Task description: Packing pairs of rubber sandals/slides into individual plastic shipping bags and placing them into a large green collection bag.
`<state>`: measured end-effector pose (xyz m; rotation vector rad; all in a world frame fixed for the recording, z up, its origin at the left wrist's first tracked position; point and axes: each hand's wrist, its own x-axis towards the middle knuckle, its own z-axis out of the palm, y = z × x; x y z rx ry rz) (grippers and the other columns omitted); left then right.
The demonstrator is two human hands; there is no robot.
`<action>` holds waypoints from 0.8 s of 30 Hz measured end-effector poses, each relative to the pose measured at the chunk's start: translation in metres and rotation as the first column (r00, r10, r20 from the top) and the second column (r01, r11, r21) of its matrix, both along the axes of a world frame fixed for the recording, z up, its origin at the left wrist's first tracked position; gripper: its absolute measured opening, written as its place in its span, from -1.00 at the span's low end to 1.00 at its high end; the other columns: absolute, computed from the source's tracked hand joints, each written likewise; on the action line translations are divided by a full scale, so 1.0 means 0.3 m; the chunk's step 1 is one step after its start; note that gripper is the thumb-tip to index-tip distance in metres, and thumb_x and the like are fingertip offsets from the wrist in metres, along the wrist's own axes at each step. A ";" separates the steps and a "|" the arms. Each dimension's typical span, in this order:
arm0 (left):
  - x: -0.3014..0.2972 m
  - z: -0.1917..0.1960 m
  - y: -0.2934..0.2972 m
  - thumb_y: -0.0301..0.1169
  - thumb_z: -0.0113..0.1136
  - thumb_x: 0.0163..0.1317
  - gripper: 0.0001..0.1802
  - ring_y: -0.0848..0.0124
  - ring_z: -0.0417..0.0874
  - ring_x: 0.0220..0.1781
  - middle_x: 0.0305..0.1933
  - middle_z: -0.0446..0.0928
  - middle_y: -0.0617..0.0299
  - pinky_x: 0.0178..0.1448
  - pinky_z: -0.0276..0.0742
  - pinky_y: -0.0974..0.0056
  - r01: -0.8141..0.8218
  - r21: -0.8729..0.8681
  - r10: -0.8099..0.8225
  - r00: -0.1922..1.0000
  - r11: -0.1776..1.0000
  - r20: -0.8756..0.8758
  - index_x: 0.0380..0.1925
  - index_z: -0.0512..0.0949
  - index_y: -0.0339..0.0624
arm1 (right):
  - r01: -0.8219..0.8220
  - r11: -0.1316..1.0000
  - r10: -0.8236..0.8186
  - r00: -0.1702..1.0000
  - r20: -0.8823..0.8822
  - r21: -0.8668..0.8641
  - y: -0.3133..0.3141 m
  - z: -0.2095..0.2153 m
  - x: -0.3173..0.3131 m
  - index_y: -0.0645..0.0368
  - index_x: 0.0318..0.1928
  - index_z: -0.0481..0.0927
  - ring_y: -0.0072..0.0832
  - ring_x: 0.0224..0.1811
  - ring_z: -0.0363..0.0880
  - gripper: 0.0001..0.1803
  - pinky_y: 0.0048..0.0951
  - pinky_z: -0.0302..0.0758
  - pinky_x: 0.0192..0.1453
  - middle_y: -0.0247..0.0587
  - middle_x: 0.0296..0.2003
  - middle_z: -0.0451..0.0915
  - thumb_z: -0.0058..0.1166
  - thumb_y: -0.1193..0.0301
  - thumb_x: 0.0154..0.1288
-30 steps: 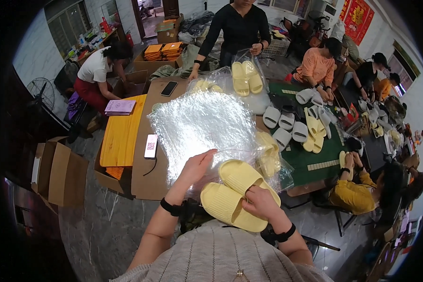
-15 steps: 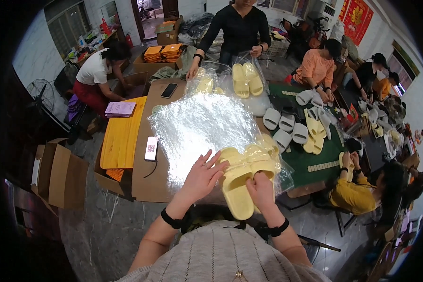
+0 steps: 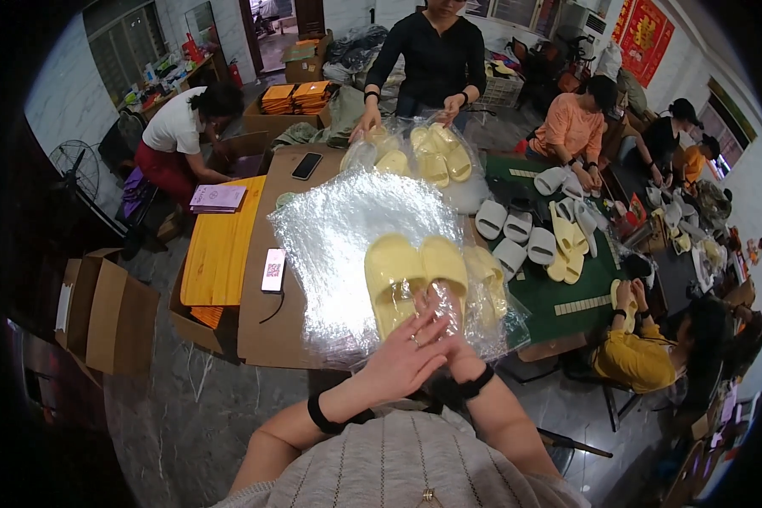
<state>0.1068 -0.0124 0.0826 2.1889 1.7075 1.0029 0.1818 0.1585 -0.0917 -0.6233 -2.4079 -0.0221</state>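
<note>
Yellow foam slippers (image 3: 415, 275), a matched pair, lie side by side on the stack of clear plastic bags (image 3: 347, 229) that covers the brown tabletop (image 3: 262, 334), toes pointing away from me. My left hand (image 3: 406, 360) rests flat with its fingers spread over the heel end of the pair, gripping nothing. My right hand (image 3: 444, 317) sits just behind the right slipper's heel under a fold of film; I cannot tell whether it is pinching the film or merely pressing on it. I judge the bagging step to be in hand, with the pair lined up at a bag mouth. Next I would need the top film lifted open while the slippers stay squared together. A phone (image 3: 273, 269) lies well to the left
</note>
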 end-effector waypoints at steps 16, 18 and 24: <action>-0.281 -0.049 -0.060 -0.07 0.14 0.31 -0.29 -0.20 0.22 0.41 0.40 0.15 -0.34 0.44 0.20 -0.04 -0.397 -0.201 0.414 0.909 0.895 0.046 0.32 0.27 -0.27 | -0.179 -0.126 0.537 0.815 -0.219 -0.976 -0.191 0.529 0.334 0.28 -0.01 0.65 -0.60 -0.09 0.60 -0.69 -0.53 0.53 -0.02 -0.25 -0.17 0.69 0.23 0.35 0.32; -0.322 -0.123 -0.041 -0.06 0.11 0.33 -0.27 -0.27 0.18 0.41 0.39 0.11 -0.45 0.44 0.18 -0.06 -0.596 -0.278 0.594 0.798 0.753 -0.101 0.33 0.22 -0.33 | -0.221 -0.283 0.548 0.761 -0.346 -0.933 -0.140 0.654 0.385 0.28 -0.09 0.67 -0.63 -0.23 0.60 -0.75 -0.61 0.52 -0.16 -0.29 -0.25 0.68 0.19 0.37 0.34; -0.333 -0.225 -0.015 0.11 0.02 0.33 -0.19 -0.37 0.09 0.44 0.38 0.10 -0.50 0.48 0.12 -0.06 -0.548 -0.460 0.577 0.812 0.698 -0.090 0.34 0.23 -0.31 | -0.330 0.217 -0.168 0.914 -0.368 -0.919 -0.010 0.810 0.200 0.25 -0.11 0.64 -0.80 -0.53 0.36 -0.82 -0.69 0.31 -0.47 -0.47 -0.48 0.51 0.14 0.45 0.34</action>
